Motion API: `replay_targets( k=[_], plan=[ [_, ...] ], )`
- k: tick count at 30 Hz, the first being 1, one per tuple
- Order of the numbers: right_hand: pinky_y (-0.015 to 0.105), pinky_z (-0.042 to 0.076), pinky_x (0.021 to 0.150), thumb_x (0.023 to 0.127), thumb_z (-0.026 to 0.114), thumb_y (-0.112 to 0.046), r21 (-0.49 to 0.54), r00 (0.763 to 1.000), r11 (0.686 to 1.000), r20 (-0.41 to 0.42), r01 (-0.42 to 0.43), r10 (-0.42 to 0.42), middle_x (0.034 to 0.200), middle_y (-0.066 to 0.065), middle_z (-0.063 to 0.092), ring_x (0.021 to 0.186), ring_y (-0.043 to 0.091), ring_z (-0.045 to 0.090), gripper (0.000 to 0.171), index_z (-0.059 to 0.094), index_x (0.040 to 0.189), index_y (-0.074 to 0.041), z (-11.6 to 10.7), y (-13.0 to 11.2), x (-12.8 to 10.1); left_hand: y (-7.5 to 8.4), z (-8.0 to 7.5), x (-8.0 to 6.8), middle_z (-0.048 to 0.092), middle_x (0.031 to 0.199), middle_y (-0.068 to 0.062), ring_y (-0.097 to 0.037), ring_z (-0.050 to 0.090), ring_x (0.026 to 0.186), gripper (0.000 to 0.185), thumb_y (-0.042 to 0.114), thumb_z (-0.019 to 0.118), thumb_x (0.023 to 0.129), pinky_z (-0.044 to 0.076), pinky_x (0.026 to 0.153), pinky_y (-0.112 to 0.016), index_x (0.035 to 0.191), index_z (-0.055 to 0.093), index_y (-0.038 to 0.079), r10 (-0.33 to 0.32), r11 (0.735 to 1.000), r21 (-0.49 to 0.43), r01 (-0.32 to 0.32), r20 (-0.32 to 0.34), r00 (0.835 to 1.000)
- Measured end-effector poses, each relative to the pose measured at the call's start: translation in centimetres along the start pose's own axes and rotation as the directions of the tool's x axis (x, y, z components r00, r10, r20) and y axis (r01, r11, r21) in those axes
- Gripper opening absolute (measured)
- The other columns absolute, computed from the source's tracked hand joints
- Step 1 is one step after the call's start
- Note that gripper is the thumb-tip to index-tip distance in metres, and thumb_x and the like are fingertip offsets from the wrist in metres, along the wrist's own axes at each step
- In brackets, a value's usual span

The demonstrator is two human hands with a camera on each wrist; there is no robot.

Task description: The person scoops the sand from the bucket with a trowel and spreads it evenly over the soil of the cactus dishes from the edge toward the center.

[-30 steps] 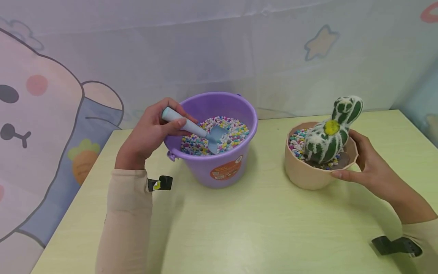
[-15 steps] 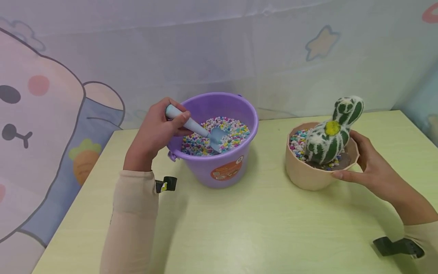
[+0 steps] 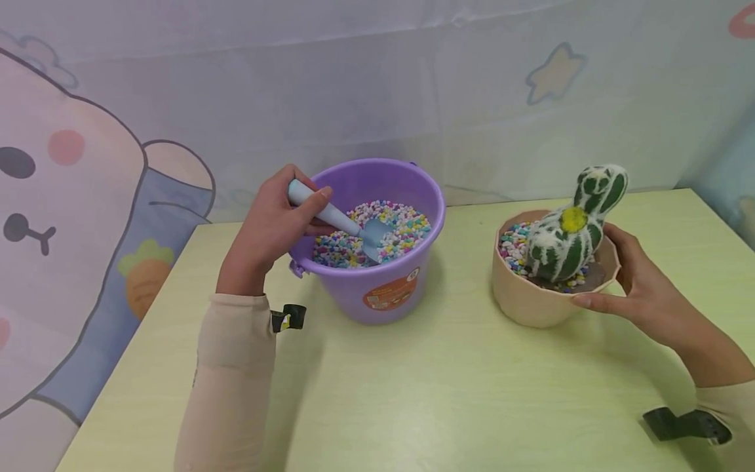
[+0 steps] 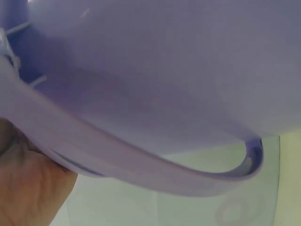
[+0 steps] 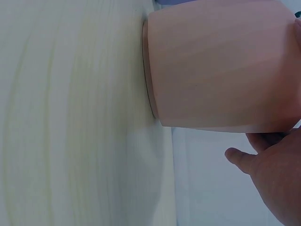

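My left hand (image 3: 274, 226) grips the pale blue handle of a small scoop (image 3: 336, 219), whose blade is dug into the coloured pebbles (image 3: 398, 226) in a purple bucket (image 3: 383, 292). The left wrist view is filled by the purple bucket (image 4: 164, 94) wall and its hanging handle, with my palm at the lower left. My right hand (image 3: 634, 282) cups the right side of a beige pot (image 3: 527, 305) that holds a green and white cactus (image 3: 569, 233) and some pebbles. In the right wrist view the beige pot (image 5: 221, 66) stands on the table, fingers beside it.
Both containers stand on a pale green table (image 3: 442, 387). A cartoon-printed cloth wall (image 3: 118, 131) rises right behind it. Black wrist-mount clips (image 3: 684, 423) show near both sleeves.
My left hand has shifted slightly right and tipped the scoop handle more upright, pushing the blade deeper into the pebbles. The right hand and pot have stayed put.
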State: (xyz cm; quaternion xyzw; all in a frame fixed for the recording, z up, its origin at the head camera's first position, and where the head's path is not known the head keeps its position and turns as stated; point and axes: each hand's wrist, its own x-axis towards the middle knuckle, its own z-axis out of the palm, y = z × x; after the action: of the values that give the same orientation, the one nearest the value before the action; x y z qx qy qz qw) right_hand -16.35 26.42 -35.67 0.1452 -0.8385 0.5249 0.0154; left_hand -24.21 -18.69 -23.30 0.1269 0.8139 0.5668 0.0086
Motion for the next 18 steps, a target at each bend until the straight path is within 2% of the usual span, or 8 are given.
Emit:
replay_targets(
  k=[3,7,11,13,15,18],
  plan=[
    [0.048,0.005,0.118,0.087,0.069,0.008,0.009,1.000,1.000,0.001,-0.016,0.016,0.159,0.018,0.003,0.144,0.017,0.009,0.103,-0.001,0.157,-0.018,0.02,0.03,-0.23,-0.15,0.15,-0.06,0.060,0.104,-0.026,-0.032,0.072,0.081,0.019,0.010,0.058,0.100,0.062,0.074,-0.036,0.103,0.044,-0.003,0.009,1.000,-0.005,-0.009,0.001,1.000],
    [0.068,0.004,0.111,0.086,0.071,0.006,0.001,1.000,1.000,-0.002,-0.031,0.031,0.159,0.019,0.004,0.143,0.020,0.009,0.104,-0.001,0.158,-0.019,0.09,0.04,-0.54,-0.40,0.38,-0.07,0.058,0.107,-0.025,-0.032,0.072,0.081,0.015,0.010,0.052,0.102,0.062,0.075,-0.036,0.104,0.044,-0.003,0.004,1.000,-0.014,-0.004,0.006,1.000],
    [0.071,0.007,0.110,0.086,0.072,0.004,-0.011,0.999,0.999,-0.007,-0.046,0.046,0.159,0.016,0.006,0.143,0.021,0.011,0.105,0.001,0.158,-0.024,0.03,-0.14,-0.30,-0.41,0.21,-0.03,0.057,0.107,-0.026,-0.033,0.072,0.083,0.016,0.013,0.048,0.104,0.061,0.077,-0.037,0.104,0.043,-0.002,-0.001,0.999,-0.041,0.001,0.017,1.000],
    [0.058,0.010,0.116,0.086,0.073,0.004,-0.021,0.999,0.999,-0.010,-0.044,0.044,0.159,0.014,0.006,0.143,0.017,0.012,0.105,0.002,0.157,-0.026,0.02,-0.23,-0.12,-0.30,-0.04,-0.02,0.055,0.105,-0.027,-0.033,0.072,0.082,0.017,0.014,0.047,0.105,0.061,0.077,-0.039,0.102,0.043,-0.002,0.007,0.998,-0.070,-0.004,0.030,1.000],
    [0.058,0.009,0.117,0.086,0.073,0.005,-0.020,0.999,0.999,-0.008,-0.032,0.032,0.159,0.015,0.006,0.144,0.020,0.011,0.105,0.002,0.158,-0.024,-0.04,-0.21,-0.01,-0.15,-0.27,-0.06,0.055,0.103,-0.026,-0.033,0.072,0.081,0.016,0.013,0.047,0.104,0.061,0.078,-0.041,0.101,0.043,-0.002,0.010,0.993,-0.114,-0.005,0.043,0.999],
    [0.051,0.009,0.118,0.086,0.071,0.006,-0.013,1.000,1.000,0.000,-0.019,0.019,0.159,0.015,0.005,0.144,0.018,0.010,0.104,0.001,0.158,-0.022,0.01,-0.13,0.11,-0.09,-0.60,-0.13,0.057,0.096,-0.025,-0.033,0.072,0.079,0.013,0.008,0.048,0.103,0.060,0.078,-0.045,0.097,0.045,-0.003,0.014,0.981,-0.196,-0.003,0.051,0.999]
  ],
)
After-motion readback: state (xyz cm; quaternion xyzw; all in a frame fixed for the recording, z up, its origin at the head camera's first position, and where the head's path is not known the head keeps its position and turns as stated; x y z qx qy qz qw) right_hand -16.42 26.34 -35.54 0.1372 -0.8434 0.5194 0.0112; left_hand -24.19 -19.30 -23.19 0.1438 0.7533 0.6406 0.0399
